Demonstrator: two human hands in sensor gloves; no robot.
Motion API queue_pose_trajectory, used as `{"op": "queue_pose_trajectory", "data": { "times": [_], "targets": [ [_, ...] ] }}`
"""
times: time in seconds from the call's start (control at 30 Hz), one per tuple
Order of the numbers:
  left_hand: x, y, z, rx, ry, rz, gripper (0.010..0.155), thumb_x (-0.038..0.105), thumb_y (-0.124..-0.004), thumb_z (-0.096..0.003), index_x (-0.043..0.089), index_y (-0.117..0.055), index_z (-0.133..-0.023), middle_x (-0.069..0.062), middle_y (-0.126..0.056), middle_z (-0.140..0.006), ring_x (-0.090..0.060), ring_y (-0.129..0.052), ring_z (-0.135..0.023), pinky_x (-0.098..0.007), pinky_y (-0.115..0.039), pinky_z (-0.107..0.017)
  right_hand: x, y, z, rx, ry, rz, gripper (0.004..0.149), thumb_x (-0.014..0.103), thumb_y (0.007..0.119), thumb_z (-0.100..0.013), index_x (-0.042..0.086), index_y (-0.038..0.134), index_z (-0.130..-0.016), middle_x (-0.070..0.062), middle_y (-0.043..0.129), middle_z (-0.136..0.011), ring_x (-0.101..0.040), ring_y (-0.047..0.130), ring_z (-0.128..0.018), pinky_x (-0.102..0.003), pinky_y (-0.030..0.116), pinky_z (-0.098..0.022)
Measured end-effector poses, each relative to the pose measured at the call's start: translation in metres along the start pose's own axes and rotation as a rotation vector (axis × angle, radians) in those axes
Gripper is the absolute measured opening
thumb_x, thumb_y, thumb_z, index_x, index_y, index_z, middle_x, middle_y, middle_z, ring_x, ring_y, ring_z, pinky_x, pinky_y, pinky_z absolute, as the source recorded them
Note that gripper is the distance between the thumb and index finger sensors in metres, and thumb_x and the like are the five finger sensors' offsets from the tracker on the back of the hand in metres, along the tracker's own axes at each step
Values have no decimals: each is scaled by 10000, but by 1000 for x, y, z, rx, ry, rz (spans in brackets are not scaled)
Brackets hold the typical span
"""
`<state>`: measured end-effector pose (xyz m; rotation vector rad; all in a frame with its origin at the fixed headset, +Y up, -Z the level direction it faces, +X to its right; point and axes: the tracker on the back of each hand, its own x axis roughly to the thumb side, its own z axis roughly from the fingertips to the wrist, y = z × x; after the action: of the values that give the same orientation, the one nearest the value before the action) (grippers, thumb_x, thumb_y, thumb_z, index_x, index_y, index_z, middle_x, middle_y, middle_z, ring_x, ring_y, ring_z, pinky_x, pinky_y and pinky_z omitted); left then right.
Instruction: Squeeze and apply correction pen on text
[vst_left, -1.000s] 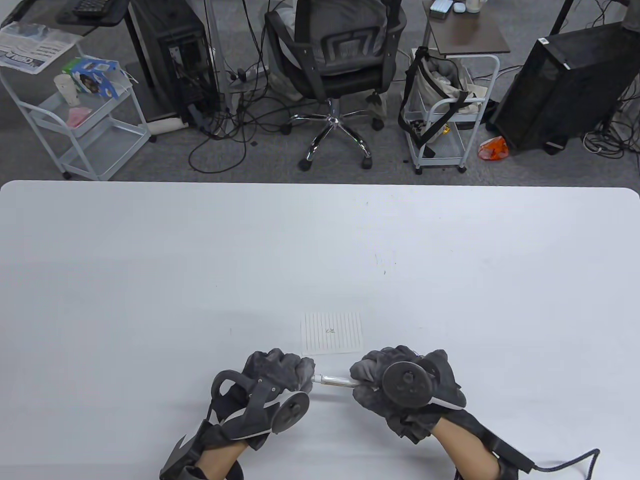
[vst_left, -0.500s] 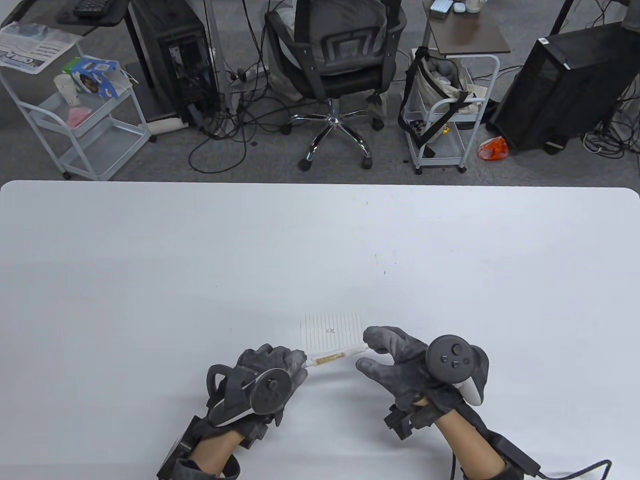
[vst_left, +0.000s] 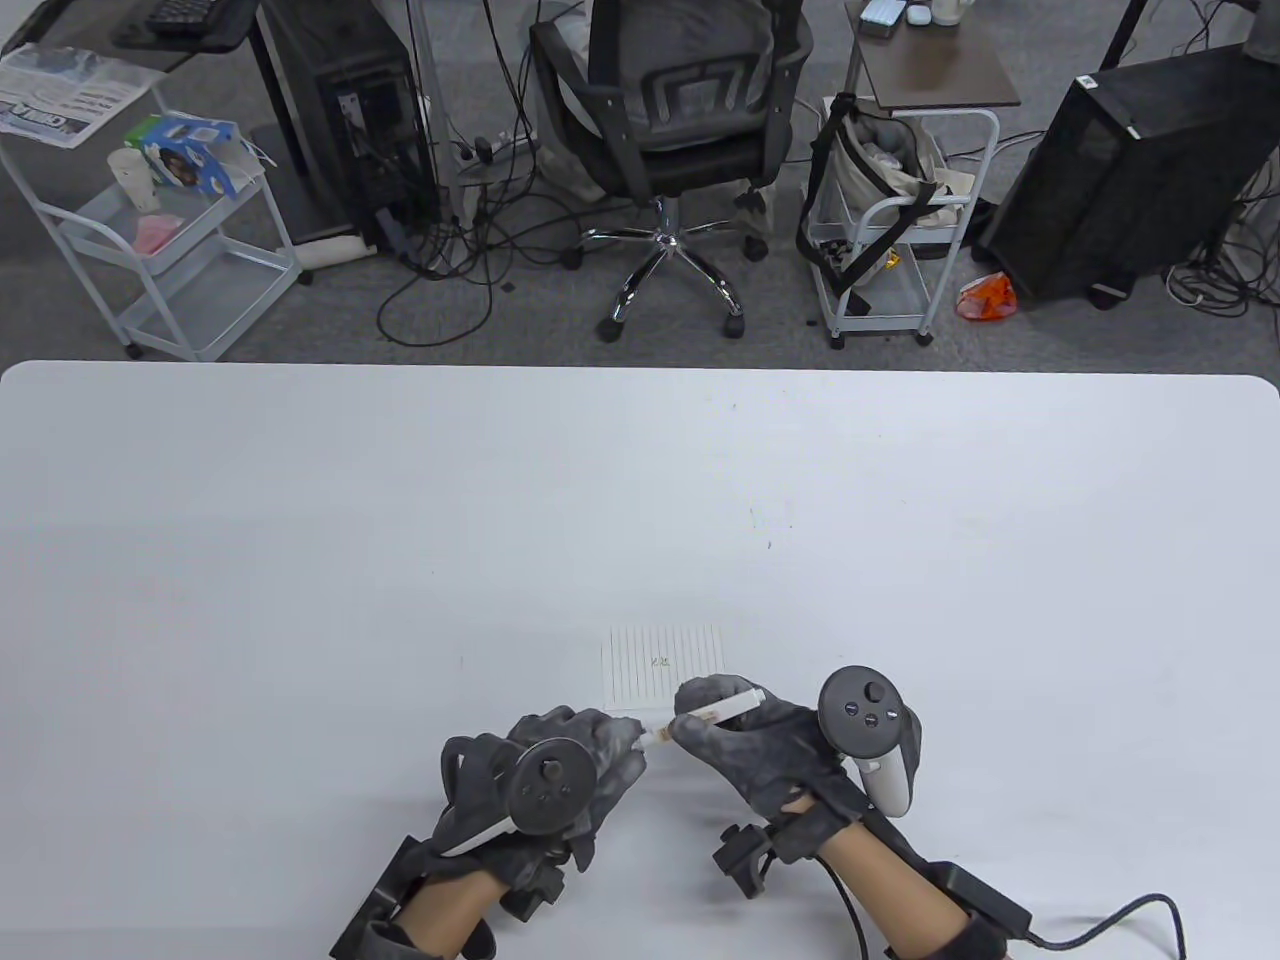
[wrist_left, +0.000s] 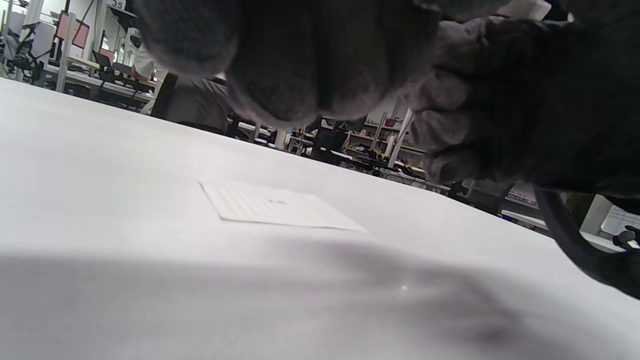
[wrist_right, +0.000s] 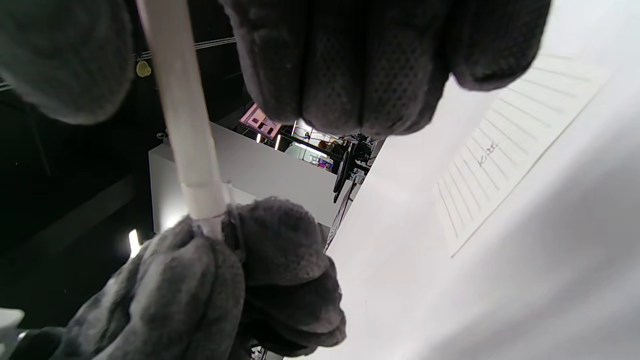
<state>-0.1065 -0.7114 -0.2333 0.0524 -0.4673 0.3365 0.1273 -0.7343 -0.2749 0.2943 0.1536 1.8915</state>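
Note:
A white correction pen (vst_left: 738, 703) is held above the table between both hands, just in front of a small lined paper (vst_left: 665, 665) with a short handwritten mark (vst_left: 660, 662). My right hand (vst_left: 700, 715) grips the pen's barrel. My left hand (vst_left: 615, 745) grips the pen's left end, which is hidden in its fingers. In the right wrist view the barrel (wrist_right: 185, 125) runs from my right fingers down into the left fingers (wrist_right: 225, 260), with the paper (wrist_right: 510, 145) at the right. The left wrist view shows the paper (wrist_left: 275, 205) flat on the table.
The white table (vst_left: 400, 520) stretches wide around the paper. A black cable (vst_left: 1120, 915) trails from my right wrist at the bottom right. An office chair (vst_left: 680, 130) and rolling carts (vst_left: 190, 250) stand on the floor beyond the far edge.
My right hand let go of the pen and opened, then took the barrel again in a new grip. My left hand kept hold of the pen's left end and shifted slightly right.

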Motion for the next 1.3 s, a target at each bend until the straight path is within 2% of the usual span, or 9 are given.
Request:
{"op": "queue_pose_trajectory", "data": {
  "times": [0.2,0.53,0.77,0.83,0.97,1.3],
  "targets": [
    [4,-2,-2,-21,-1,-6,530,538,-603,-409,268,-808,-816,60,-948,-670,-173,-973,-515,-384,-824,-476,0,-1,-1,-34,-3,6,431,665,813,-376,279,859,-561,37,969,-456,-223,975,-385,-465,810,-446],
    [0,-1,-5,-43,-8,13,523,541,-584,-401,277,-812,-790,64,-926,-612,-155,-924,-454,-383,-798,-469,3,-1,1,-109,-53,3,373,614,812,-410,254,910,-406,59,973,-230,-180,956,-154,-416,851,-298],
    [-5,-3,-12,-80,-10,69,513,535,-591,-388,269,-829,-757,57,-915,-562,-150,-897,-414,-392,-785,-456,3,-3,-3,-127,-36,3,381,588,804,-420,235,912,-326,76,930,-110,-149,895,-19,-388,851,-182],
    [-4,-3,-15,-51,-22,89,510,529,-600,-382,253,-848,-732,46,-920,-530,-156,-896,-384,-399,-788,-433,3,-6,-6,-129,-23,-8,383,581,801,-420,233,912,-305,82,917,-80,-136,873,20,-376,847,-141],
    [1,-3,-23,-63,-36,72,504,524,-599,-381,247,-853,-716,48,-918,-512,-154,-891,-371,-400,-787,-427,0,-13,-7,-162,11,-29,381,564,798,-421,229,911,-279,87,901,-45,-118,844,67,-363,837,-84],
    [-1,-4,-28,-93,-51,148,491,525,-617,-376,228,-878,-667,47,-924,-464,-168,-882,-353,-415,-779,-434,-2,-16,-9,-162,4,-44,374,535,787,-423,223,913,-259,86,894,-26,-105,828,91,-351,831,-48]
  ]
}}
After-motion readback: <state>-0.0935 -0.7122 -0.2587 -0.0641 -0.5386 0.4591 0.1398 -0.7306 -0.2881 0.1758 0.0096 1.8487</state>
